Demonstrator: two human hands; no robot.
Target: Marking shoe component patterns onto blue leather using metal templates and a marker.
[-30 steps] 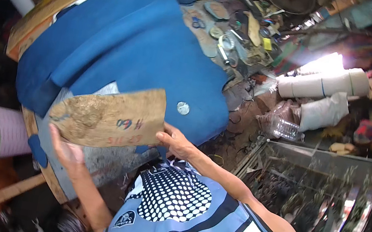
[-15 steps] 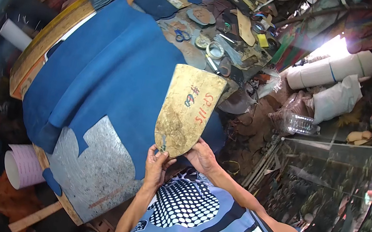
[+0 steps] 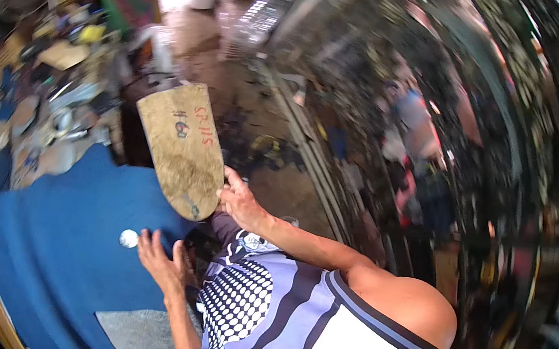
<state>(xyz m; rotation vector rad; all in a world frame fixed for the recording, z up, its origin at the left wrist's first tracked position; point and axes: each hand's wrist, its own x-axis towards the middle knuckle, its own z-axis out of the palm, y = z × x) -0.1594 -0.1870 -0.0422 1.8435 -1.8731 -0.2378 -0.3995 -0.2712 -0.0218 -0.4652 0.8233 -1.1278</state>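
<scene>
My right hand (image 3: pixel 241 204) grips a tan, flat template (image 3: pixel 187 152) by its lower right edge. The template has one straight end and one rounded end, with marker writing on its face. It is held up over the edge of a large blue sheet of leather-like material (image 3: pixel 66 213). My left hand (image 3: pixel 162 264) is open, its fingers spread above the blue sheet. Beside those fingertips is a small round white object (image 3: pixel 129 239); its kind is unclear.
A grey speckled surface (image 3: pixel 146 333) shows past the cut edge of the blue sheet. Scraps and tools clutter the far left, with a yellow piece (image 3: pixel 92 34) among them. A clear plastic bottle (image 3: pixel 255 21) lies at the back. Long strips (image 3: pixel 305 153) lie right of the template.
The view has swung to the right. My left hand has let go of the template and opened over the blue sheet, where the white object now shows. My right hand still holds the template.
</scene>
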